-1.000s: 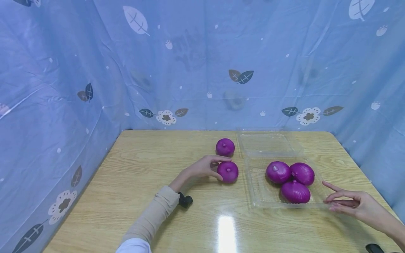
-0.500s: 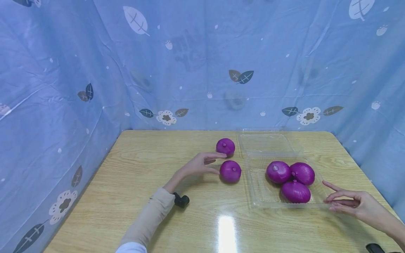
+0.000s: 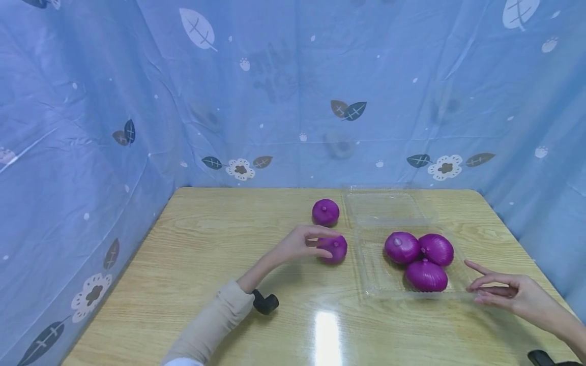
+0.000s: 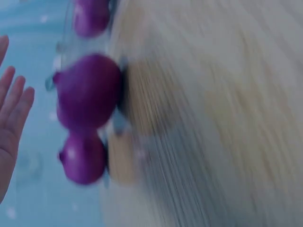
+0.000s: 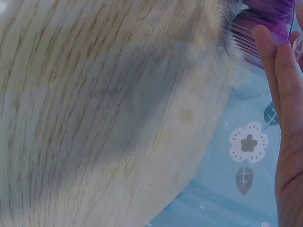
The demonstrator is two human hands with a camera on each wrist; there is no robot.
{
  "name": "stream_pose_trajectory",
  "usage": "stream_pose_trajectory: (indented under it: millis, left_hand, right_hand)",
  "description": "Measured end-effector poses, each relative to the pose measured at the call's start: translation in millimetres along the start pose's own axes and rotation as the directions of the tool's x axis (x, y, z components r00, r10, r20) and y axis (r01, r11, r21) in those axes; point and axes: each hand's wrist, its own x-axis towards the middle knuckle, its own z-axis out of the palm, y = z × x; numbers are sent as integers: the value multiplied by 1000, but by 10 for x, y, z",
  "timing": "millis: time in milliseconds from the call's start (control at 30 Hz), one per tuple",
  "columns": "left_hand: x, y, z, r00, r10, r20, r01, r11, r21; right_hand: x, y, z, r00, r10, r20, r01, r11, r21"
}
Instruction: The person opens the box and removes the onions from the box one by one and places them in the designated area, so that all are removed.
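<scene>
In the head view my left hand (image 3: 304, 243) is at the nearer loose purple onion (image 3: 338, 250), its fingers passing over part of it. The left wrist view has the fingers spread and apart from a blurred onion (image 4: 90, 92). Behind it in the head view sits another purple onion (image 3: 326, 212). To the right lies a clear plastic clamshell box (image 3: 373, 284), lid folded back, with three onions (image 3: 427, 276) in its base. My right hand (image 3: 513, 295) pinches the box's right edge; the right wrist view puts the fingers (image 5: 267, 52) against the clear wall.
The wooden table (image 3: 220, 218) carries everything, and the transparent lid (image 3: 384, 206) lies flat toward its back edge. A black object (image 3: 265, 303) shows beside the left wrist, another black piece (image 3: 540, 357) by the right wrist. Blue patterned curtain (image 3: 284, 101) surrounds the table.
My left hand drew back from the nearer onion, then came forward over it again. That onion rolled slightly to the right and tilted. My right hand stays at the box's edge.
</scene>
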Motion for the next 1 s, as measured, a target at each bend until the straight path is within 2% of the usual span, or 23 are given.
stream_pose_trajectory:
  millis: [100,267,533,633,867,1000]
  left_hand:
    - [93,49,166,1000,21,22,-21,1000,21]
    - [257,106,434,999,21,41,-22,1000,21]
    - [561,71,882,993,-2,121,9,998,-56]
    - [685,43,1040,993,-31,115,35,999,-33]
    - [915,75,1364,983,-169,75,168,986,13]
    - [1001,58,1481,979,-185,85,177,980,90]
  right_hand:
    - [2,-25,2,1000,5,6,-5,1000,1]
    - [47,-59,5,1000,28,13,-28,1000,-13]
    - [41,-109,5,999,27,19,-27,1000,-7]
    - [63,-111,6,999,28,19,-27,1000,-10]
    - [25,-101,15,999,47,6,-47,998,-36]
    - [13,-80,14,999,40,19,-40,999,-11]
